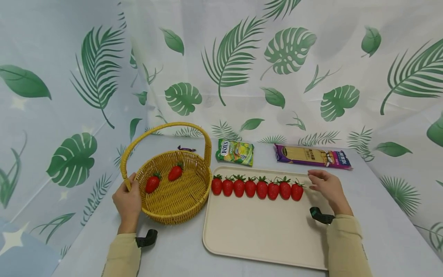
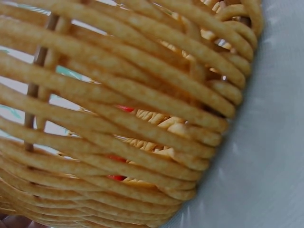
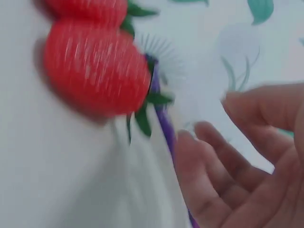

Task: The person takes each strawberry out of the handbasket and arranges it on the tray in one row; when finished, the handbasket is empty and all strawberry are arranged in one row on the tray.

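Observation:
My left hand [image 1: 128, 200] grips the yellow woven basket [image 1: 174, 220] at its left side, by the foot of the tall handle. In the left wrist view the basket's wickerwork [image 2: 118, 118] fills most of the picture, and the gripping fingers are mostly hidden. Two red strawberries [image 1: 152, 184] lie inside the basket. Several more stand in a row along the back of a beige tray [image 1: 263, 231], green leaves pointing away from me. Just right of the row's last strawberry [image 1: 297, 191] hovers my right hand [image 1: 327, 186], thumb and fingers apart with nothing between them. That strawberry [image 3: 95, 69] also shows close in the right wrist view.
Behind the tray lie a green candy bag [image 1: 235, 152] and a long purple-and-yellow snack packet [image 1: 313, 156]. A small dark-wrapped sweet [image 1: 187, 149] lies behind the basket. A leaf-patterned cloth [image 1: 225, 77] hangs at the back and sides of the white table.

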The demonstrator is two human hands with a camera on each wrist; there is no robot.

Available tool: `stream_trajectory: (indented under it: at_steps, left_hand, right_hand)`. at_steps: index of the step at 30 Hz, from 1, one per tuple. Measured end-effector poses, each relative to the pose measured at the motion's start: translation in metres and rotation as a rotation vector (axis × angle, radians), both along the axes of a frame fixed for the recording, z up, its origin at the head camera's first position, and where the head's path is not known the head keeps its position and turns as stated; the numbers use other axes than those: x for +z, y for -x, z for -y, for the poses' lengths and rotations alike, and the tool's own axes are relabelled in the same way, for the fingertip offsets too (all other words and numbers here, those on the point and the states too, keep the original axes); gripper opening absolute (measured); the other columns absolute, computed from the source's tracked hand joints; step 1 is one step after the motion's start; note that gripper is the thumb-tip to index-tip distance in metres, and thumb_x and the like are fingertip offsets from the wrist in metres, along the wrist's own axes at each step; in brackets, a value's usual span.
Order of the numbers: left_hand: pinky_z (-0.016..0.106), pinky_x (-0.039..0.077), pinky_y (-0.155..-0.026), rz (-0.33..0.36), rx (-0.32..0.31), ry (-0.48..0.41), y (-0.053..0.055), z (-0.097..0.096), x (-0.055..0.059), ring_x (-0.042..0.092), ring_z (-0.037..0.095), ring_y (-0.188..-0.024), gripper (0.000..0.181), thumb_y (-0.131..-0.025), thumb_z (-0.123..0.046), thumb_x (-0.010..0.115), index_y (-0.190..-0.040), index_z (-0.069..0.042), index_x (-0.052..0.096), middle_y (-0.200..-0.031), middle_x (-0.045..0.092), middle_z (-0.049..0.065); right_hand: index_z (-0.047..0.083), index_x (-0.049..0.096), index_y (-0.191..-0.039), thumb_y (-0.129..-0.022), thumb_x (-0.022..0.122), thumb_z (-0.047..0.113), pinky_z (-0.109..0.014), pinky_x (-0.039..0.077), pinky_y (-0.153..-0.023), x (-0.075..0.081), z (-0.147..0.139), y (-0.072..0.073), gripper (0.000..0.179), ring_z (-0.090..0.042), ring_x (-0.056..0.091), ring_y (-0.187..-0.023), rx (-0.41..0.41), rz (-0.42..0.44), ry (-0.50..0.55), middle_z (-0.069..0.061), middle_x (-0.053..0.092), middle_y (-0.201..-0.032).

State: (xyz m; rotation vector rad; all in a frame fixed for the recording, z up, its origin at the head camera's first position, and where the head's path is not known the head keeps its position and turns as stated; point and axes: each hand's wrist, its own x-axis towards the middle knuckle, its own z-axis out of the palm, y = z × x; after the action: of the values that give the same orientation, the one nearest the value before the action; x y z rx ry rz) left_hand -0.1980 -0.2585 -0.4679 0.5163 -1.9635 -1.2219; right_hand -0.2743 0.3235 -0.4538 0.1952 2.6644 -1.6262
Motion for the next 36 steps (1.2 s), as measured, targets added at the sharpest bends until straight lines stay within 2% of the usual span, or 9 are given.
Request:
stream_trajectory:
  at_steps: [3,5,10,13,19,23,27,31,36]
  left_hand:
    - [0.02,0.024,-0.046,-0.005,-0.002,0.001,0.0,0.0,0.0,0.033,0.005,-0.051,0.03,-0.094,-0.012,0.054,-0.115,-0.001,0.071,-0.112,0.071,0.012]
    - [0.02,0.024,-0.045,-0.015,-0.004,0.001,0.001,0.0,0.0,0.031,0.004,-0.05,0.029,-0.094,-0.012,0.055,-0.115,0.0,0.072,-0.112,0.071,0.012]
    - [0.019,0.023,-0.043,-0.033,-0.017,-0.011,0.0,-0.001,-0.001,0.027,0.002,-0.044,0.029,-0.094,-0.012,0.055,-0.116,0.0,0.071,-0.106,0.072,0.016]
    - [0.019,0.024,-0.043,-0.033,-0.023,-0.018,0.0,-0.001,-0.001,0.027,0.002,-0.044,0.03,-0.094,-0.012,0.055,-0.117,-0.001,0.071,-0.107,0.072,0.017]
    - [0.019,0.024,-0.044,-0.027,-0.009,-0.015,-0.001,-0.001,0.0,0.029,0.002,-0.047,0.029,-0.094,-0.011,0.056,-0.116,0.0,0.071,-0.11,0.071,0.014]
    - [0.019,0.024,-0.045,-0.023,-0.01,-0.015,-0.001,0.0,-0.001,0.03,0.003,-0.049,0.03,-0.094,-0.012,0.055,-0.117,-0.001,0.071,-0.11,0.071,0.014]
    - [0.019,0.024,-0.045,-0.021,-0.008,-0.003,0.0,0.0,-0.002,0.032,0.001,-0.051,0.03,-0.094,-0.013,0.055,-0.117,-0.001,0.071,-0.11,0.071,0.014]
    - [0.019,0.025,-0.047,-0.019,-0.007,0.009,0.0,0.0,-0.002,0.039,0.001,-0.058,0.031,-0.095,-0.013,0.054,-0.118,0.0,0.07,-0.114,0.07,0.011]
    - [0.019,0.024,-0.045,-0.025,-0.009,0.001,0.0,-0.001,-0.001,0.034,0.001,-0.052,0.03,-0.094,-0.013,0.055,-0.117,0.0,0.07,-0.113,0.071,0.011]
  right_hand:
    - [-0.001,0.053,-0.134,-0.097,0.057,0.04,-0.019,0.053,-0.072,0.006,0.013,0.0,0.056,-0.018,0.054,-0.099,-0.058,-0.046,0.031,0.0,0.059,-0.113]
    - [-0.002,0.054,-0.132,-0.098,0.056,0.037,-0.02,0.054,-0.074,0.014,0.027,-0.002,0.052,-0.02,0.053,-0.1,-0.032,-0.083,0.031,-0.004,0.06,-0.115]
    - [-0.004,0.055,-0.129,-0.1,0.055,0.027,-0.029,0.055,-0.079,0.031,0.074,-0.005,0.043,-0.012,0.057,-0.095,0.127,-0.154,0.072,-0.021,0.057,-0.124]
    - [-0.002,0.058,-0.127,-0.1,0.056,0.025,-0.034,0.055,-0.081,0.038,0.105,-0.002,0.039,-0.01,0.059,-0.095,0.221,-0.154,0.082,-0.021,0.058,-0.125]
    - [0.004,0.064,-0.12,-0.098,0.059,0.023,-0.047,0.053,-0.084,0.052,0.164,0.007,0.03,-0.022,0.062,-0.095,0.392,-0.14,0.051,-0.018,0.063,-0.121]
    - [0.006,0.068,-0.116,-0.097,0.06,0.019,-0.043,0.055,-0.079,0.063,0.203,0.009,0.024,-0.02,0.064,-0.088,0.553,-0.175,-0.06,-0.014,0.066,-0.115]
    - [0.008,0.07,-0.113,-0.096,0.062,0.017,-0.033,0.055,-0.071,0.071,0.241,0.007,0.021,-0.016,0.066,-0.08,0.718,-0.207,-0.17,-0.007,0.068,-0.108]
    - [0.01,0.07,-0.111,-0.095,0.062,0.017,-0.029,0.052,-0.07,0.078,0.276,0.004,0.018,-0.016,0.064,-0.08,0.806,-0.218,-0.222,-0.001,0.068,-0.103]
    - [0.012,0.07,-0.112,-0.096,0.061,0.017,-0.026,0.05,-0.077,0.077,0.314,0.002,0.019,-0.013,0.062,-0.091,0.897,-0.242,-0.296,0.002,0.07,-0.105]
